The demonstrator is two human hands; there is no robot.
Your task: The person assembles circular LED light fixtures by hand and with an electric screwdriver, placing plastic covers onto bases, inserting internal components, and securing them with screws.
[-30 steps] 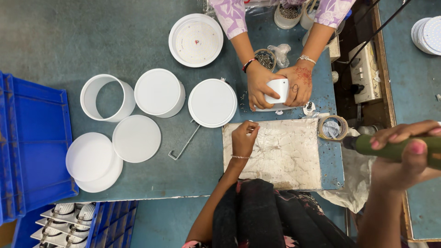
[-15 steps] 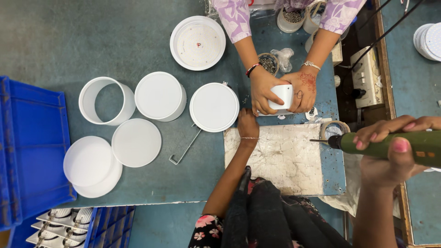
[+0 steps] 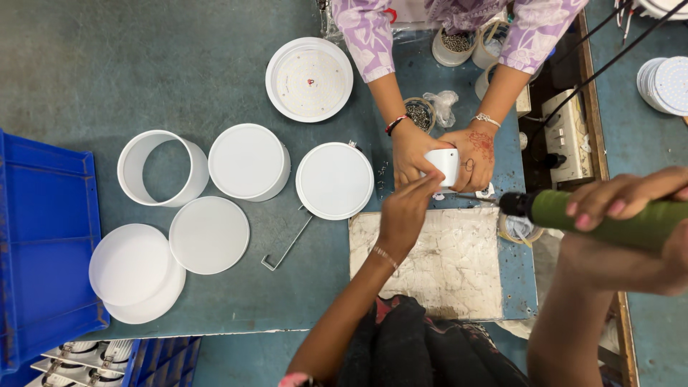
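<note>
We see our left hand (image 3: 405,211) reaching forward over the counter (image 3: 215,86), fingertips touching a small white housing (image 3: 443,165) — no closed grip, fingers extended against it. A co-worker's two hands (image 3: 444,152) across the counter clasp that housing from both sides. Our right hand (image 3: 631,215) has a full grip wrapped around a green powered screwdriver (image 3: 609,218), its dark tip pointing left toward the housing, just beside it; we cannot tell if the bit touches.

The housing sits above the far edge of a worn white mat (image 3: 430,261) on the counter. Left of it: a round white lamp body (image 3: 335,180) with a wire clip (image 3: 287,247) hanging off, a white cap (image 3: 249,161), an open white ring (image 3: 161,168), flat diffuser discs (image 3: 209,235) — and another round fitting (image 3: 309,79) farther back. A blue crate (image 3: 43,244) stands at the left edge. A small cup of screws (image 3: 419,115) sits near the co-worker's wrist.
</note>
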